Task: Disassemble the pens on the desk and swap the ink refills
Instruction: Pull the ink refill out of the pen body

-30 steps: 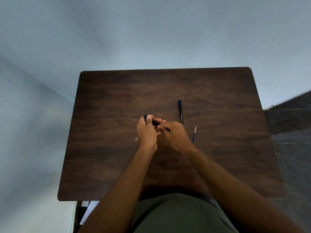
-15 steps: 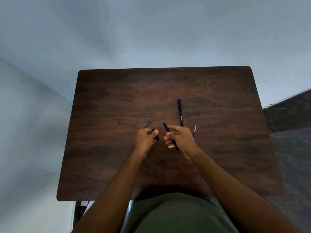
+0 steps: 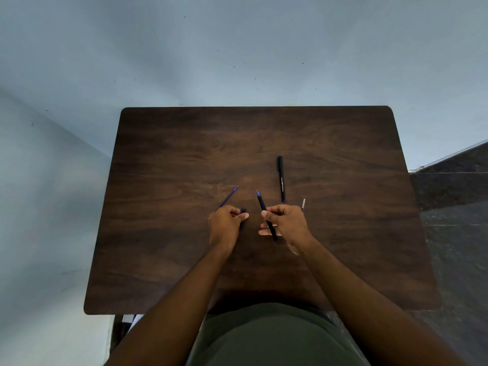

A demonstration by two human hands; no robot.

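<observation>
Capped pen (image 3: 281,178): white lettering, too small to read

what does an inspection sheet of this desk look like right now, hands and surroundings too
surface: dark wooden desk, rounded corners.
job's things: capped black pen lies flat; thin blue refill juts from the left hand; black pen body in the right hand; pale refill end shows beside it.
clutter: nothing seen.
hands: left hand grips the blue refill and a dark pen piece; right hand pinches the pen body.
cables: nothing seen.
surroundings: pale blue wall, dark floor.
</observation>
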